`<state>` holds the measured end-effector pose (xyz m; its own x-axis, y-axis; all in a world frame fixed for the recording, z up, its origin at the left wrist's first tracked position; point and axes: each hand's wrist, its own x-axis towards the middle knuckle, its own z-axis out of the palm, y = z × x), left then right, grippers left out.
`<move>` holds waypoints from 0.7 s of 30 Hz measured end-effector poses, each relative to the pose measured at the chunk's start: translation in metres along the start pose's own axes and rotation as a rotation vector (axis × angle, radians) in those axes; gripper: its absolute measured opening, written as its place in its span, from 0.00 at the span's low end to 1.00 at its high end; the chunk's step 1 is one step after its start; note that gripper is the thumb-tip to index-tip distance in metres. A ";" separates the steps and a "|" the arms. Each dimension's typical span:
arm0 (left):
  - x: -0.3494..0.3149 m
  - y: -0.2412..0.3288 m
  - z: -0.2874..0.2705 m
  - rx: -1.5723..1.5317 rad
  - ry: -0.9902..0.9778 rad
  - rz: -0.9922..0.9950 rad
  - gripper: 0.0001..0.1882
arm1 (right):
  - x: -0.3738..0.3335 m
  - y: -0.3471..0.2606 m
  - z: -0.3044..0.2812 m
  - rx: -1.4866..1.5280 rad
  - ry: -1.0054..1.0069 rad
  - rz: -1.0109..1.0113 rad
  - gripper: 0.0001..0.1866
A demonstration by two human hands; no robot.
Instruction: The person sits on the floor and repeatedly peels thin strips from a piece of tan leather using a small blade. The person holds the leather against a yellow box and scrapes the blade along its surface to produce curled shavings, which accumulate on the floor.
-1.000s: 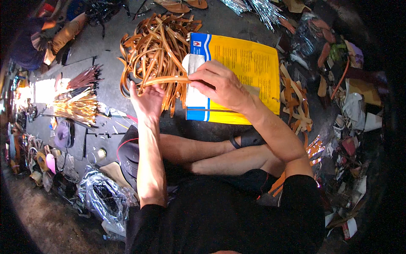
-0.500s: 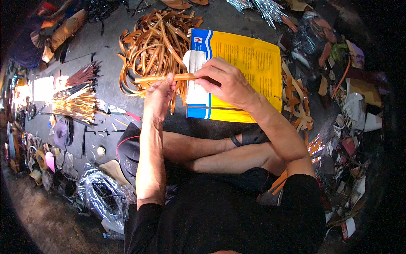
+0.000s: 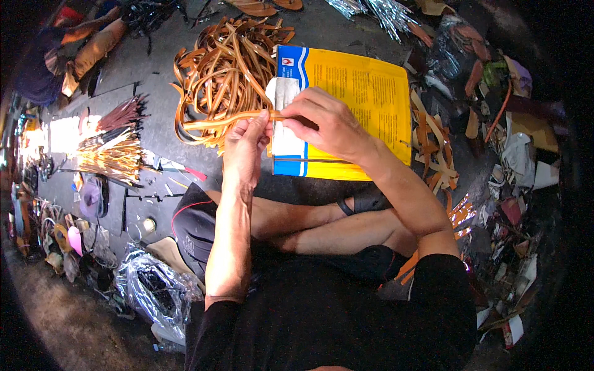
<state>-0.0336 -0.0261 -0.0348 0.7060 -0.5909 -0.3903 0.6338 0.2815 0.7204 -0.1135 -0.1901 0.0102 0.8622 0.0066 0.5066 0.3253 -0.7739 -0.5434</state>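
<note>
A tan leather-like strip [image 3: 213, 122] runs between my two hands, its long end trailing left over the pile of similar tan strips [image 3: 226, 68]. My left hand [image 3: 246, 143] pinches it between thumb and fingers. Just to the right, my right hand [image 3: 334, 123] grips the strip's other end with bent fingers, close to my left fingertips. Beneath my right hand lies a flat yellow and blue panel [image 3: 365, 86] bearing print. A white patch [image 3: 288, 137] covers part of its left side, and a thin dark rod or strip [image 3: 322, 160] crosses its near edge.
Bundles of brown and tan strips [image 3: 111, 154] lie at left, near another person's arm [image 3: 99, 46]. Clear plastic wrapping [image 3: 154, 281] rests by my left knee. Loose strips [image 3: 434, 145] and heaped scraps [image 3: 510, 210] spread along the right. Sandals [image 3: 253, 7] sit at the far edge.
My left hand has shifted right along the strip, closer to my right hand. More of the strip now trails to the left. My right hand has barely moved.
</note>
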 end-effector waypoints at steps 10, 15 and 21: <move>0.009 0.003 -0.019 0.000 0.052 -0.034 0.04 | -0.004 0.002 -0.007 -0.004 -0.009 0.020 0.06; 0.019 -0.002 -0.041 -0.030 0.074 -0.034 0.04 | 0.008 0.000 0.003 0.028 -0.013 -0.017 0.06; 0.021 0.001 -0.047 -0.032 0.089 -0.023 0.05 | 0.005 0.002 0.000 0.000 -0.022 -0.010 0.06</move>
<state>-0.0030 -0.0026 -0.0695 0.7151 -0.5288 -0.4571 0.6594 0.2935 0.6921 -0.1084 -0.1916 0.0124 0.8670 0.0282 0.4974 0.3341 -0.7735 -0.5385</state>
